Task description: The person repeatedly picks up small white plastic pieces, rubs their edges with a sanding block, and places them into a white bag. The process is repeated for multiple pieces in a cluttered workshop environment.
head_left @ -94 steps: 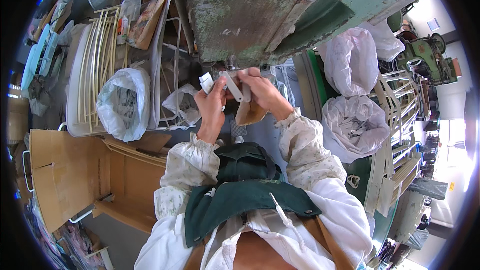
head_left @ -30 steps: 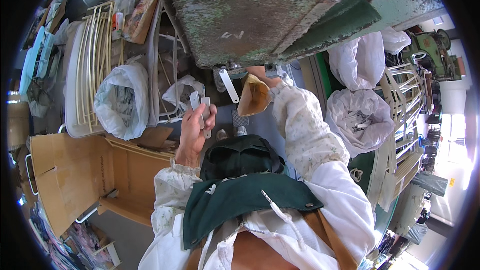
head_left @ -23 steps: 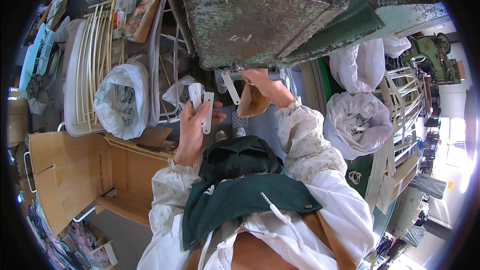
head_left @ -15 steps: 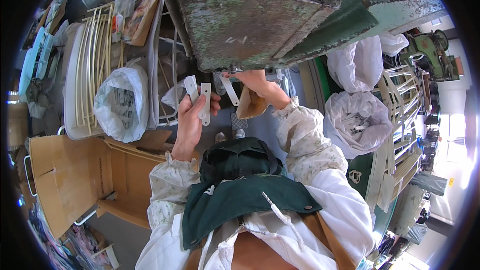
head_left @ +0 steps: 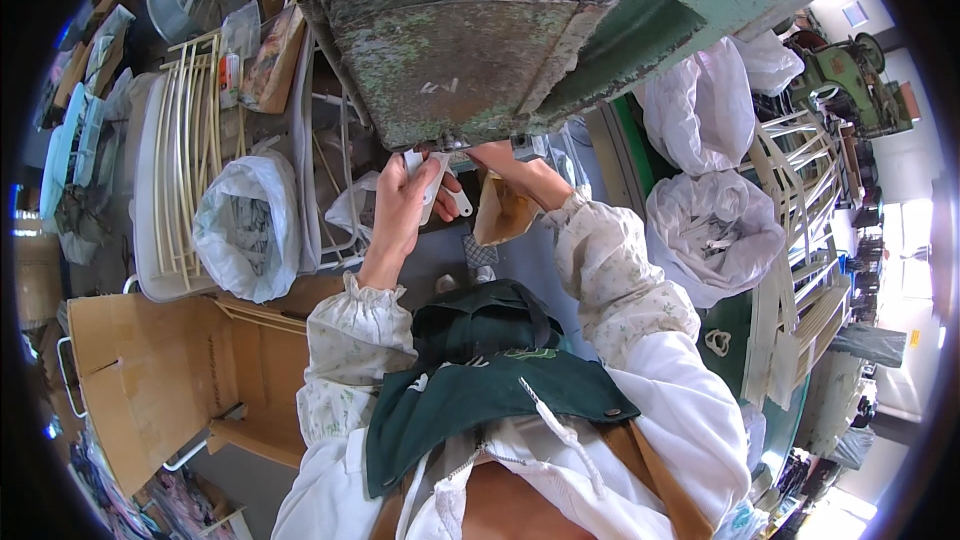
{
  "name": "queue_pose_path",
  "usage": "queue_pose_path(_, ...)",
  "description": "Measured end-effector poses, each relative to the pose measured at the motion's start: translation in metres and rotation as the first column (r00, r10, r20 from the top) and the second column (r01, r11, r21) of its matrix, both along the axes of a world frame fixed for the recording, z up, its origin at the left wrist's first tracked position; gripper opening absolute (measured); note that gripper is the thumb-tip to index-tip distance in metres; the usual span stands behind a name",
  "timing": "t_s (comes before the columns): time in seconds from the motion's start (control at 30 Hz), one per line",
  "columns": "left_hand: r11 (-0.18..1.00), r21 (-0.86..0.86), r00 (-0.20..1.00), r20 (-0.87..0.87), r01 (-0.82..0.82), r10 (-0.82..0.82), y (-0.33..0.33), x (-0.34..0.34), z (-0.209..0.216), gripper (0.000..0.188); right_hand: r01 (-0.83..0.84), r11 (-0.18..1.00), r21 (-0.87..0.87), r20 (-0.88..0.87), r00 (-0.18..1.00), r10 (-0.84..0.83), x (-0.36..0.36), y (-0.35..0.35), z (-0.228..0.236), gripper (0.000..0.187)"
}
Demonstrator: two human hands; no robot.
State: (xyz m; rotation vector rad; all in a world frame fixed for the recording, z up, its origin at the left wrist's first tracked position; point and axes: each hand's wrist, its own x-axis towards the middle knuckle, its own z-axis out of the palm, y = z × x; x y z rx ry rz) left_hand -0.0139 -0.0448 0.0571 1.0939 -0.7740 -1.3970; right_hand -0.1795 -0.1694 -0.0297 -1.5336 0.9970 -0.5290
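Note:
My left hand [head_left: 396, 212] is closed on white flat strips [head_left: 432, 186] with rounded ends and small holes, at the lower edge of the big green machine. Another white strip end [head_left: 462, 204] shows beside its fingertips; which hand bears it I cannot make out. My right hand [head_left: 518, 174] reaches in under the machine's edge [head_left: 455, 135] from the right, close to the left hand, with its fingertips hidden. Beneath the right hand is an open brown container [head_left: 503, 212].
White sacks of metal pieces stand left [head_left: 246, 225] and right [head_left: 714, 230]. An open cardboard box [head_left: 150, 370] lies at the lower left. Bundled pale rods [head_left: 193, 160] rest on the left, and pale frames [head_left: 790, 270] are stacked on the right.
My left hand has moved right and slightly up, bringing its strips against the machine edge near my right hand. The view has shifted a little.

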Motion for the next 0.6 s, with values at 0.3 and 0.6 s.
queue_pose_path(0.3,0.986,0.118,0.988,0.117,-0.117,0.104,0.023,-0.001,-0.006,0.017,0.331,0.776,-0.537,0.227,0.943,-0.245,0.027,0.016,0.019,0.03)
queue_pose_path(0.6,0.937,0.114,0.931,-0.124,-0.33,0.343,0.026,-0.007,-0.034,0.013,-0.023,0.996,0.082,0.035,0.999,0.02,-0.01,0.077,0.071,0.022)
